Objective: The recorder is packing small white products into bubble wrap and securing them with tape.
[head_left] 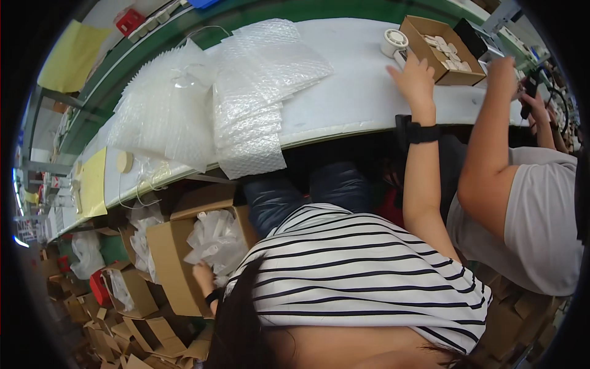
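Note:
My right hand (pixel 415 83) reaches over the far edge of the white worktable (pixel 350 80), thumb spread from the fingers. It is beside a white round device (pixel 394 40) with a ring-shaped top. A small pale piece with a dark face (pixel 401 58) lies at its fingertips, partly covered. To its right stands an open cardboard box (pixel 431 38) with several white plastic parts (pixel 452 54). Low on my left, my left hand (pixel 203 278) is at a clear plastic bag (pixel 216 237) in an open carton (pixel 173 258); its fingers are partly hidden.
Stacked bubble-wrap bags (pixel 261 67) and clear foam sheets (pixel 166 104) cover the table's left half. A roll of tape (pixel 125 162) sits by a yellow sheet (pixel 93 184). Many cartons (pixel 153 335) crowd the floor at left. At right, a co-worker in a grey shirt (pixel 544 209) holds a dark object (pixel 530 93).

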### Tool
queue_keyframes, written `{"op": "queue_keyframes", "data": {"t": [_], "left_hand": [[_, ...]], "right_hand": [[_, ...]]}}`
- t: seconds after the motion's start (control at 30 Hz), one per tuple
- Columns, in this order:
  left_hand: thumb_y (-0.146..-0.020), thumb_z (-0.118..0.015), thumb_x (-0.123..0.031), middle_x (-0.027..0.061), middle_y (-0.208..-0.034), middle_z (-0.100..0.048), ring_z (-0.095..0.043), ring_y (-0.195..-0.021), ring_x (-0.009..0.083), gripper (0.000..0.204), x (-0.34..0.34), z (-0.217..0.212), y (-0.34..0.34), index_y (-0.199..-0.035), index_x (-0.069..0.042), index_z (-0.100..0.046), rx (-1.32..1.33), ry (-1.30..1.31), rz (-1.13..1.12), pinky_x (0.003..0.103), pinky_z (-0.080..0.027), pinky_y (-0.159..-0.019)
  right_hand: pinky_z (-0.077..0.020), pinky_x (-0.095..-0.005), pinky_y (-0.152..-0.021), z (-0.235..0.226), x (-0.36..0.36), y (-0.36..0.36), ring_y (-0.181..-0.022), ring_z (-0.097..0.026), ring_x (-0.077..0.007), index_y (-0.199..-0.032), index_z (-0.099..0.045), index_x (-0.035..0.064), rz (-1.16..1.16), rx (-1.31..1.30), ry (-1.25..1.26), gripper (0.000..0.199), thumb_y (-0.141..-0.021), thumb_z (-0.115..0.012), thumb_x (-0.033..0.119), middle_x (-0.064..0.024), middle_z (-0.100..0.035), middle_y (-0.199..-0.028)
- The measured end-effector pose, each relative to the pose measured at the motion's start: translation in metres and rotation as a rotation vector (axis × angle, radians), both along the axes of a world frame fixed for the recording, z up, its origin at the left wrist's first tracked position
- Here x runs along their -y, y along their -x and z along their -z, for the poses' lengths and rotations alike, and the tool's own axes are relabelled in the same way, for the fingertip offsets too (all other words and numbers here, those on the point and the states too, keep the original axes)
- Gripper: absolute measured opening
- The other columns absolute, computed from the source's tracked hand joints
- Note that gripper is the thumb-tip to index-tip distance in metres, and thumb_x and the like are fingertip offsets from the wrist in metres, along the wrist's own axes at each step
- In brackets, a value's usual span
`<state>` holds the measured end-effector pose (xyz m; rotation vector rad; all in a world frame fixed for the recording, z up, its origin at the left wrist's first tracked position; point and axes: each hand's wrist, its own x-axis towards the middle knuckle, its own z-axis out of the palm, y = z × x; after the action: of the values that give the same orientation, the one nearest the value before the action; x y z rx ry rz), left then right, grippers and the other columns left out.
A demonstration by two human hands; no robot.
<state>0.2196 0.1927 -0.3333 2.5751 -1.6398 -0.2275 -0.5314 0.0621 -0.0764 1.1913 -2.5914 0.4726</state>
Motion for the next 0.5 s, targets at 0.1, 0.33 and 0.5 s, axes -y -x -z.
{"op": "queue_keyframes", "data": {"t": [0.1, 0.33, 0.5], "left_hand": [[-0.087, -0.042, -0.026, 0.0283, -0.066, -0.057, -0.059, -0.068, 0.0418, 0.042, -0.006, 0.054, 0.022, -0.07, 0.008, -0.059, -0.128, -0.043, 0.071, 0.049, -0.045, -0.059], [-0.085, -0.045, -0.032, 0.021, -0.056, -0.058, -0.058, -0.044, 0.0292, 0.044, 0.088, -0.024, 0.159, -0.062, 0.005, -0.057, -0.311, -0.517, 0.606, 0.04, -0.048, -0.049], [-0.084, -0.055, -0.024, 0.0213, -0.06, -0.054, -0.054, -0.057, 0.0386, 0.034, 0.13, -0.251, 0.337, -0.067, 0.005, -0.053, -0.722, -0.43, 0.804, 0.042, -0.042, -0.053]], "right_hand": [[-0.0359, -0.048, -0.091, -0.01, -0.002, 0.008, -0.11, -0.044, -0.0431, -0.122, -0.045, 0.0058, 0.071, 0.117, -0.067, 0.06, -0.076, -0.06, 0.042, -0.0225, -0.056, -0.111], [-0.0442, -0.0396, -0.08, 0.0, -0.024, 0.042, -0.093, -0.058, -0.0327, -0.112, -0.051, -0.0005, 0.056, 0.327, -0.144, 0.052, -0.077, -0.06, 0.037, -0.0216, -0.061, -0.099], [-0.0458, -0.0342, -0.071, -0.001, -0.034, 0.02, -0.079, -0.061, -0.0283, -0.1, -0.057, -0.0054, -0.005, 0.311, -0.033, 0.048, -0.077, -0.061, 0.036, -0.0206, -0.062, -0.088]]}}
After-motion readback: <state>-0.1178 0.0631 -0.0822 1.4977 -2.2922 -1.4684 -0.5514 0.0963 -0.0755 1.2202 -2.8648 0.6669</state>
